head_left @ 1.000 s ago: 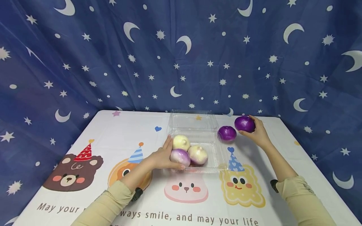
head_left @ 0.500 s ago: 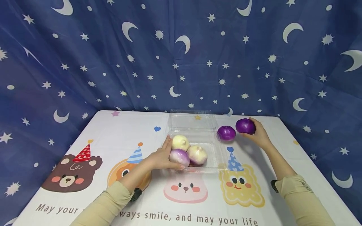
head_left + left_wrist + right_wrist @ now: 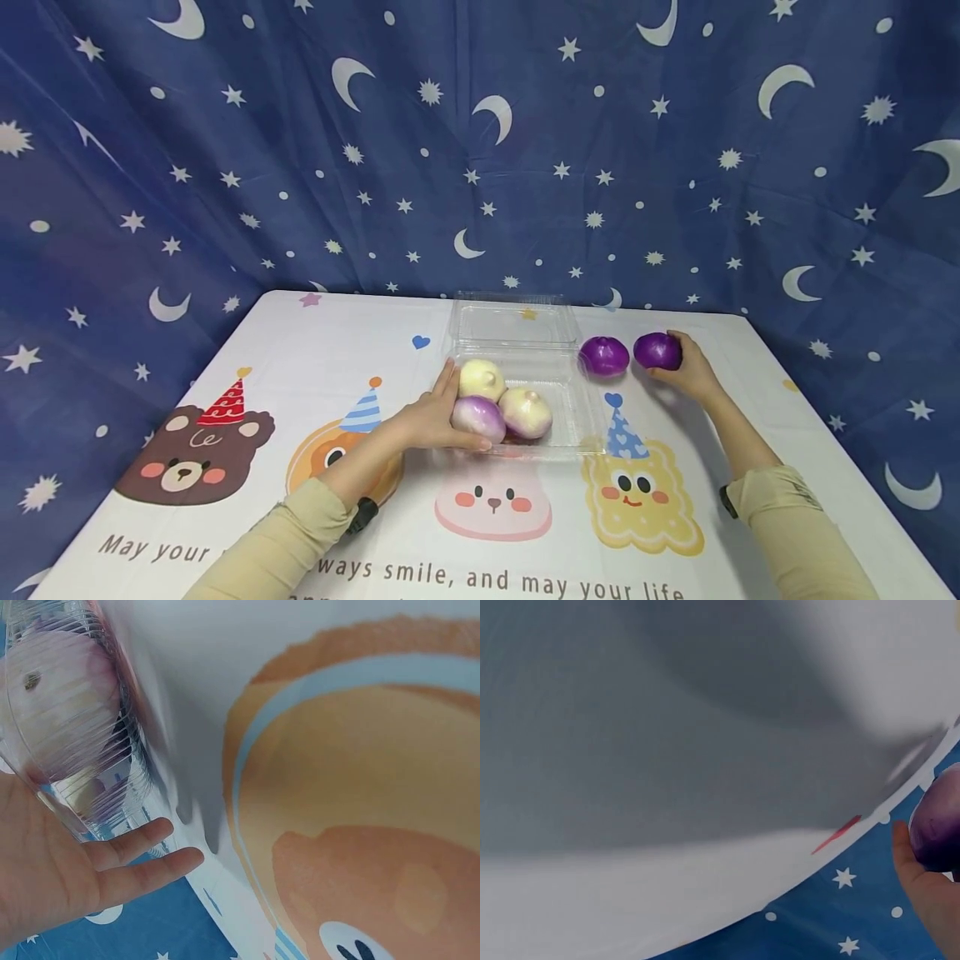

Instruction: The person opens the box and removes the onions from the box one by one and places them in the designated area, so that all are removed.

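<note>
The right hand (image 3: 690, 372) is pinching a purple onion (image 3: 656, 351) near another purple onion (image 3: 606, 357), right of a clear box (image 3: 576, 410) holding paler onions (image 3: 527, 413); the left hand (image 3: 429, 422) is resting spread fingers against the box.

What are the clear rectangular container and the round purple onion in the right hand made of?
Clear rectangular container: likely thin, glossy plastic, being transparent with ribbed walls.
Round purple onion in the right hand: smooth, slight sheen; natural skin or plastic imitation, unclear.
</note>
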### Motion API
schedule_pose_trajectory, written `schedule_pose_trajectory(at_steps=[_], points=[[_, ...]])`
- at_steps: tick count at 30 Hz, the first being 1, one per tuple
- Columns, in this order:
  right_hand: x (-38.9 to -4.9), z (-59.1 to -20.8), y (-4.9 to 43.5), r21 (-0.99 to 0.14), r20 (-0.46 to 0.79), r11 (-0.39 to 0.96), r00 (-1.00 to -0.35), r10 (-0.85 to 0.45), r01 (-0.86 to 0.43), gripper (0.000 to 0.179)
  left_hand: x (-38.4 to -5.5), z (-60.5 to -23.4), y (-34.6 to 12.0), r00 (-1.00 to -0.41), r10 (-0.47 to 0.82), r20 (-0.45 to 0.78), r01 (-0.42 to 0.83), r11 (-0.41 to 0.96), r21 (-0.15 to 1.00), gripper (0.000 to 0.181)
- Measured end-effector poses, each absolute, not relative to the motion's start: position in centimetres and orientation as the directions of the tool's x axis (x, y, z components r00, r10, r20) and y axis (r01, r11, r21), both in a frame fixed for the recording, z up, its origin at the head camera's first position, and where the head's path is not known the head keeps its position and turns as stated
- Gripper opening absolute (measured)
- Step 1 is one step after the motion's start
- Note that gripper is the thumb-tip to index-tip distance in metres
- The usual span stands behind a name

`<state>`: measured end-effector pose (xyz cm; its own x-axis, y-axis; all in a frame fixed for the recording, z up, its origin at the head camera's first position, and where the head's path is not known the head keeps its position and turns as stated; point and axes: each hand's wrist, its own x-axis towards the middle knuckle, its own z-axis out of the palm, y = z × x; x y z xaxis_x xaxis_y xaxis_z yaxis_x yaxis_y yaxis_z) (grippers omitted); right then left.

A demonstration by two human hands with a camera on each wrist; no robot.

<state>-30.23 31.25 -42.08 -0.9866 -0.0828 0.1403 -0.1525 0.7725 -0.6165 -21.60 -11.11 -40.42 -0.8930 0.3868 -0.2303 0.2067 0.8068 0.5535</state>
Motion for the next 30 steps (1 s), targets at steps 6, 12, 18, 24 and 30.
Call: schedule_pose_trajectory(at_steps=[6,12,18,24,30], points=[[-30.31,-42.39,31.04,-0.605,0.106,0.785,-0.991,-0.086,-0.133,0.081,-21.60,-40.47,-11.09,-0.893,0.389,-0.226,0.212,0.806,0.552,0.123],[-30.40,-42.69,30.73,-0.591,0.070,0.799,-0.994,-0.086,-0.111,0.082,-21.61,-40.55,-11.09,-0.893,0.390,-0.226,0.213,0.807,0.550,0.123],[-30.40,-42.59,30.42,-0.593,0.046,0.800,-0.996,-0.078,-0.090,0.084,-21.70,-40.65,-11.12,-0.894,0.386,-0.226,0.209,0.807,0.552,0.123],[-30.30,-42.38,30.44,-0.599,0.012,0.799,-0.998,-0.065,-0.059,0.090,-21.80,-40.61,-11.09,-0.895,0.388,-0.219,0.214,0.805,0.553,0.122],[-30.39,-42.44,30.51,-0.592,0.027,0.803,-0.998,-0.062,-0.066,0.088,-21.72,-40.68,-11.13,-0.895,0.388,-0.220,0.206,0.797,0.567,0.124]])
